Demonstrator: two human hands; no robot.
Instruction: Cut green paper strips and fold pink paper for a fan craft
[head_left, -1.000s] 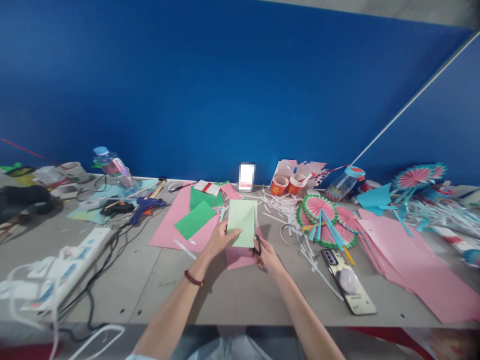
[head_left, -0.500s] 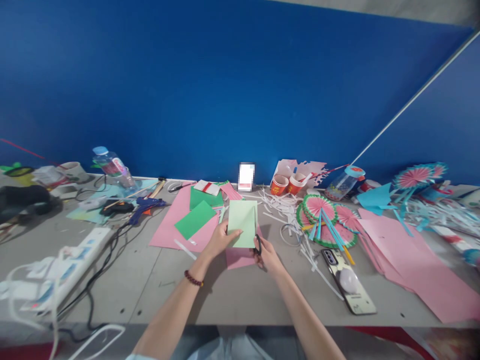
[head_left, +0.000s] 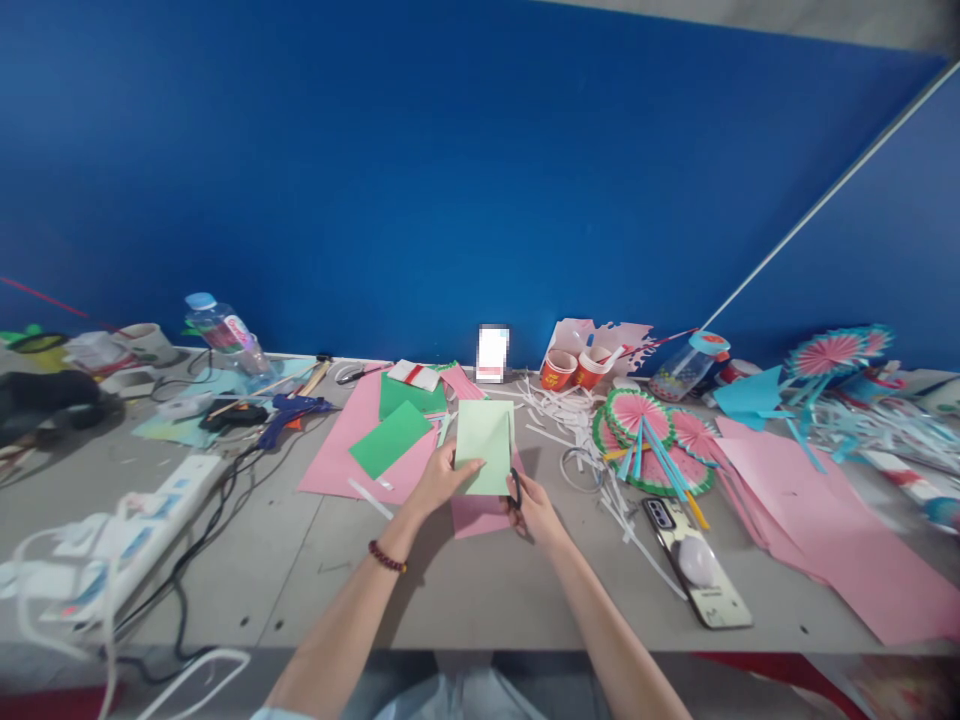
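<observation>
My left hand [head_left: 444, 480] grips the left edge of a pale green sheet of paper [head_left: 486, 440], its thumb lying on top. At the sheet's lower right, my right hand [head_left: 534, 508] is closed around the black handles of a pair of scissors [head_left: 516, 488]; the blades are hidden by the paper. A piece of pink paper [head_left: 480, 518] lies on the table just below the sheet. Left of my hands, a darker green rectangle [head_left: 391, 440] rests on a larger pink sheet [head_left: 330, 470].
Paper fans [head_left: 641, 420], white paper strips [head_left: 562, 410] and a phone [head_left: 697, 565] lie to the right, with pink sheets [head_left: 840, 520] farther over. Paper cups [head_left: 559, 370] stand behind. A glue gun [head_left: 289, 415], a plastic bottle [head_left: 232, 335] and a power strip [head_left: 142, 540] occupy the left.
</observation>
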